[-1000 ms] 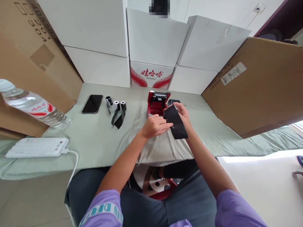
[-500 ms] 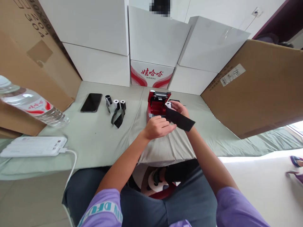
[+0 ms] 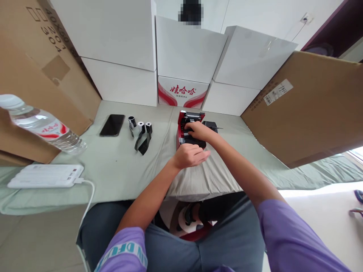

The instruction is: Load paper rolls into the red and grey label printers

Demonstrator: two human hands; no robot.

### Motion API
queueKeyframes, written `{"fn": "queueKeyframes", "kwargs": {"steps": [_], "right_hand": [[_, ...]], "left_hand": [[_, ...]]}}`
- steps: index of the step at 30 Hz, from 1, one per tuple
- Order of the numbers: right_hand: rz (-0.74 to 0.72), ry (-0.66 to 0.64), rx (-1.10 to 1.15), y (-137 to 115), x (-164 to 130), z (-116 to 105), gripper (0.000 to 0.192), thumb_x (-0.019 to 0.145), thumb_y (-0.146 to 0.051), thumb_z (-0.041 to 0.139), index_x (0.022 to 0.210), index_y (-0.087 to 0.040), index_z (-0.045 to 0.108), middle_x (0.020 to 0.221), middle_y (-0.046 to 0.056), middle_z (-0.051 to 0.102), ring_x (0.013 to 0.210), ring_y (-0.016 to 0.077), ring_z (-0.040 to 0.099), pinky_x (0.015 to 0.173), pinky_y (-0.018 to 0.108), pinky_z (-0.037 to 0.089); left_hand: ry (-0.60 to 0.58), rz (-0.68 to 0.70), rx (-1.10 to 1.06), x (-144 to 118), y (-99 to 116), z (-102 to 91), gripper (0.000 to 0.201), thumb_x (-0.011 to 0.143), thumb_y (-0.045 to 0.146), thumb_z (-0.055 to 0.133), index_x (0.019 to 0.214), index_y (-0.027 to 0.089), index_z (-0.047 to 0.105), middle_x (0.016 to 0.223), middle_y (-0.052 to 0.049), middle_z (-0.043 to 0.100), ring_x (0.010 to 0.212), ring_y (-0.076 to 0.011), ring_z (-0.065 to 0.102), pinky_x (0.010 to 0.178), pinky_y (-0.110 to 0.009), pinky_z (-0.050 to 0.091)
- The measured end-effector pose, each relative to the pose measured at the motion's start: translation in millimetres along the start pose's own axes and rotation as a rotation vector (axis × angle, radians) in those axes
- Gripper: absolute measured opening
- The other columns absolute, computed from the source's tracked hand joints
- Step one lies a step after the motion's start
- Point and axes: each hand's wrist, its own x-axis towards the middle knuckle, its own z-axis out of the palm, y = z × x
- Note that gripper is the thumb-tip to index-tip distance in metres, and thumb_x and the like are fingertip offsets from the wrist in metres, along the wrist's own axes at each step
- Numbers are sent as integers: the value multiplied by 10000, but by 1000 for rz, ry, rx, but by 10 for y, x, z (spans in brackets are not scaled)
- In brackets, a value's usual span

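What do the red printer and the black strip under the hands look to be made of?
The red printer looks like moulded plastic: glossy, hard-edged shell. The black strip at its front, under the right hand, looks like thin, flexible paper or film with a matte face; which one is unclear. The left hand rests beside it.

Red printer (image 3: 185, 130) w/ black roll (image 3: 195, 142) inside. Black phone (image 3: 112, 125). White rolls (image 3: 143, 126) w/ black strips. Pale green cloth (image 3: 119, 166). White boxes (image 3: 119, 81); one box (image 3: 181, 91) marked w/ red swooshes & red lettering. Brown cartons (image 3: 309, 109). Purple sleeves (image 3: 124, 251).
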Motion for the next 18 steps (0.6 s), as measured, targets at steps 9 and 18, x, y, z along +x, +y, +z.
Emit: {"fn": "queueKeyframes", "kwargs": {"steps": [9,18], "right_hand": [[64,-101,-114,-38,103,76,365,797,-8,653,1132,-131,731,1121,118,787,965,227,691,790,271,465],[-38,77,212,-80,-233,-108,234,911,-142,573,997,-179,788,1024,59,814,934,215,727,863,312,519]], "left_hand": [[-24,-53,-22,-10,3,12,204,994,257,598,848,212,732,593,13,591,542,-109,512,534,-290,347],[182,-112,17,-25,-40,-20,109,951,191,611,882,225,688,580,47,566,517,-102,507,541,-274,372]]}}
